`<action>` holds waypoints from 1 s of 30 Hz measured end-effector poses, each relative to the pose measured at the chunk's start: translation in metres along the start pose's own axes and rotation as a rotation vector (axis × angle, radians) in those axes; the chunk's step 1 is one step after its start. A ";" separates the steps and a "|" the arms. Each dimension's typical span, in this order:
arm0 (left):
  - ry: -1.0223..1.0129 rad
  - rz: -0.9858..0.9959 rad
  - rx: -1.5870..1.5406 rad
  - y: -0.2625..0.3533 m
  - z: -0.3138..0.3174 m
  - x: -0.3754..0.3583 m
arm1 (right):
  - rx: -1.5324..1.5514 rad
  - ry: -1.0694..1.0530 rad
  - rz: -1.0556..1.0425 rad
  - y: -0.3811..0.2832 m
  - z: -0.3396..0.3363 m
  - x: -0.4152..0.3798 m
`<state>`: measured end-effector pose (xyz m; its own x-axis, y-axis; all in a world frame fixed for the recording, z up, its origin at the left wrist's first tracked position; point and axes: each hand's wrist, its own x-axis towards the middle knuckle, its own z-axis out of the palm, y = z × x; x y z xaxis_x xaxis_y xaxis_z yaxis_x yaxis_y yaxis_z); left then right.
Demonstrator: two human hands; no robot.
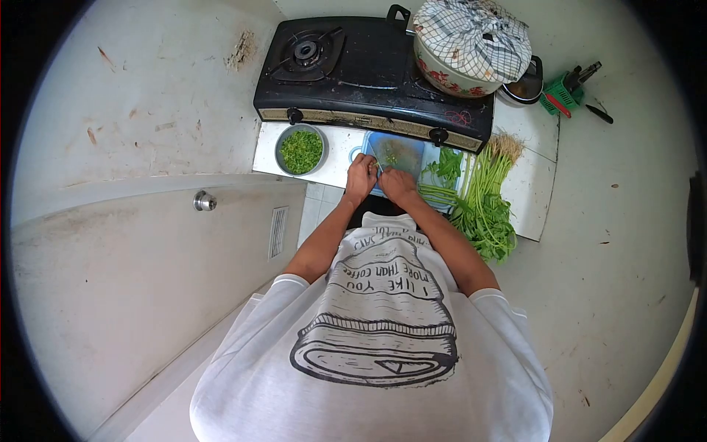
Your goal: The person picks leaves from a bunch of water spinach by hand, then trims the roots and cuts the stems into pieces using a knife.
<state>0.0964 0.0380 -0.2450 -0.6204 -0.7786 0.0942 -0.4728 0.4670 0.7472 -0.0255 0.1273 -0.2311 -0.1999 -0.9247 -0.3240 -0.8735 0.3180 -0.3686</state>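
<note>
My left hand (361,177) is over the left part of a blue cutting board (412,147), its fingers curled together around something too small to make out. Close beside it, my right hand (398,186) is closed on a knife (380,163); only a thin strip of its blade shows between the hands. Small bits of chopped greens (392,158) lie on the board just beyond my fingers. At the board's right side rest leafy greens (446,166). A large bunch of long-stemmed greens (482,199) with roots lies further right.
A grey bowl (279,156) of chopped greens stands left of the board. Behind is a black two-burner stove (361,62), with a cloth-covered floral pot (449,77) on its right. A green basket (561,96) holding knives stands at the far right. A wall (147,132) borders the left.
</note>
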 end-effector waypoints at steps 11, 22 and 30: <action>0.001 -0.021 -0.028 -0.001 -0.001 -0.001 | 0.046 0.010 0.016 0.007 0.002 -0.002; 0.015 -0.007 -0.052 0.001 -0.003 -0.001 | 0.054 0.030 -0.041 0.007 0.004 -0.008; 0.012 -0.036 -0.086 0.005 -0.004 0.001 | 0.063 0.031 -0.048 0.009 0.016 0.006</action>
<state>0.0964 0.0378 -0.2387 -0.5958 -0.7998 0.0735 -0.4391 0.4011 0.8040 -0.0273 0.1283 -0.2500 -0.1728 -0.9448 -0.2783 -0.8531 0.2848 -0.4372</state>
